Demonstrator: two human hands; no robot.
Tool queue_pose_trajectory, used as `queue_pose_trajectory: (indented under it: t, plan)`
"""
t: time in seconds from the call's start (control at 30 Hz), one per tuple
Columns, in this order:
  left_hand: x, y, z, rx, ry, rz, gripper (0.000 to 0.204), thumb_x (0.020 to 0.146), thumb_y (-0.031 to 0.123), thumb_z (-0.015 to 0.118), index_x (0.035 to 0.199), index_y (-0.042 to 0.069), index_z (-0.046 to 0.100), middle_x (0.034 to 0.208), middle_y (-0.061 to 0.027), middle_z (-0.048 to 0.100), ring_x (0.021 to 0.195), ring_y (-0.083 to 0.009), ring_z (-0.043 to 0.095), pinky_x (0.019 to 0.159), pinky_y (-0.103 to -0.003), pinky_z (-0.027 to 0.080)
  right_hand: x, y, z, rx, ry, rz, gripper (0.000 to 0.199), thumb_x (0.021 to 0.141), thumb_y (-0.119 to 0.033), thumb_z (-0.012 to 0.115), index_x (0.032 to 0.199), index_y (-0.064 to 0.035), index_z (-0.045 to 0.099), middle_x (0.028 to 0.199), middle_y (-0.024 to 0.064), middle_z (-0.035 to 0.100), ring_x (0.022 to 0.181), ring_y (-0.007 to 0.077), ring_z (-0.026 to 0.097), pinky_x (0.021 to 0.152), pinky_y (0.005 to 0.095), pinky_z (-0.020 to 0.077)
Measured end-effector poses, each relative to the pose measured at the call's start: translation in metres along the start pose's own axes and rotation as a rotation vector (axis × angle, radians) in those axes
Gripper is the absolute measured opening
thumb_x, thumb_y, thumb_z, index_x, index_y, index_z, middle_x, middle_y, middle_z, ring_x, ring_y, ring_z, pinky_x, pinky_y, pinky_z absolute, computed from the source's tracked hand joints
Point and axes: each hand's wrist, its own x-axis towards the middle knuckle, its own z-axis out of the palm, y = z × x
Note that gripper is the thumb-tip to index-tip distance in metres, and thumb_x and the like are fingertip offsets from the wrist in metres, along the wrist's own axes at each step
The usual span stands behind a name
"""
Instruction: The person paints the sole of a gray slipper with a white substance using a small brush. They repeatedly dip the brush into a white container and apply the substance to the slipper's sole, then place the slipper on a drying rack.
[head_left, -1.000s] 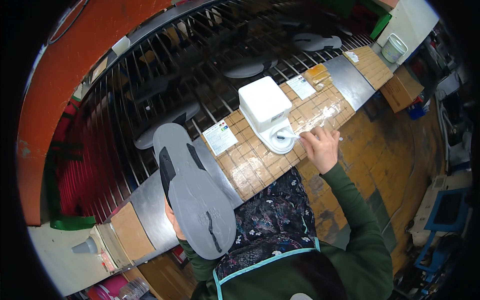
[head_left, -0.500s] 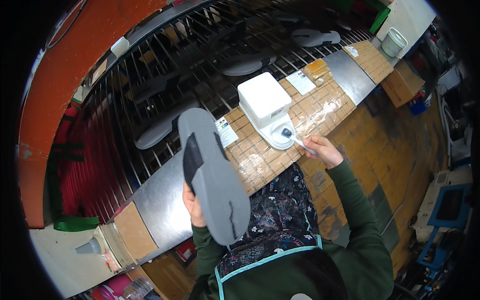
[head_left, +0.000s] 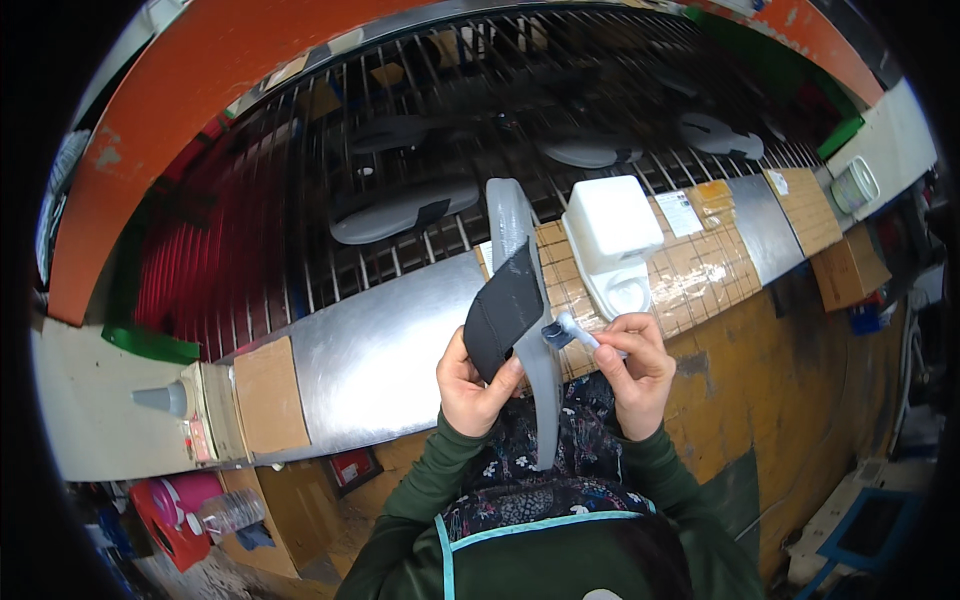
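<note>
My left hand (head_left: 474, 388) grips a grey slide sandal (head_left: 543, 395) by its black strap (head_left: 503, 312). The sandal stands on edge, its side turned up and its toe-to-heel length running away from me. Between the fingers of my right hand (head_left: 640, 380) is a small brush (head_left: 584, 334) with a pale handle and dark bristles. Those bristles are at the edge of the sandal sole, close beside the strap; whether they touch cannot be made out. Just beyond the brush stands a white dispenser (head_left: 612, 222) with a round cup at its front.
A dark roller conveyor (head_left: 300, 235) carries several grey sandals, one being this nearer sandal (head_left: 395, 212). Along its front runs a metal ledge (head_left: 390, 350) with cardboard pieces. A white tub (head_left: 855, 186) is at right, a grey cone (head_left: 160, 398) at left.
The brush has come out of the dispenser's cup and over to the sandal. My left hand has turned the sandal from sole-up onto its edge, gripping the strap. The view has shifted.
</note>
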Motion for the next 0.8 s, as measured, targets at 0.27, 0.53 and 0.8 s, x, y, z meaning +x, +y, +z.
queue_pose_trajectory:
  t: [0.27, 0.53, 0.8]
  plan:
    - [-0.009, -0.003, -0.002, 0.149, 0.021, 0.038, 0.035, 0.084, 0.004, 0.072, 0.113, -0.005, 0.055, 0.102, -0.0086, 0.067, 0.087, -0.0112, 0.063, 0.077, -0.026, 0.051, 0.005, 0.009, 0.006, -0.121, 0.015, 0.02, 0.015, 0.084, -0.005, 0.072, 0.098, -0.0003, 0.073, 0.094, 0.0048, 0.054, 0.083, 0.0129, 0.055, 0.071, 0.025, 0.0461]
    - [-0.01, -0.002, -0.008, 0.316, -0.037, 0.002, 0.029, 0.081, 0.006, 0.075, 0.102, -0.004, 0.058, 0.089, -0.0065, 0.069, 0.079, -0.0086, 0.063, 0.071, -0.024, 0.051, 0.026, 0.004, -0.003, -0.426, 0.048, -0.142, 0.017, 0.081, -0.008, 0.076, 0.097, -0.0058, 0.075, 0.094, 0.0037, 0.055, 0.079, 0.0128, 0.052, 0.07, 0.0274, 0.0422]
    - [-0.006, 0.001, -0.012, 0.402, -0.078, 0.082, 0.029, 0.08, 0.008, 0.075, 0.101, -0.004, 0.059, 0.086, -0.0063, 0.069, 0.076, -0.0082, 0.064, 0.068, -0.023, 0.051, 0.049, -0.001, -0.012, -0.73, 0.102, -0.493, 0.026, 0.074, -0.011, 0.079, 0.099, -0.0128, 0.076, 0.095, 0.0017, 0.058, 0.08, 0.0149, 0.051, 0.078, 0.0307, 0.0326]
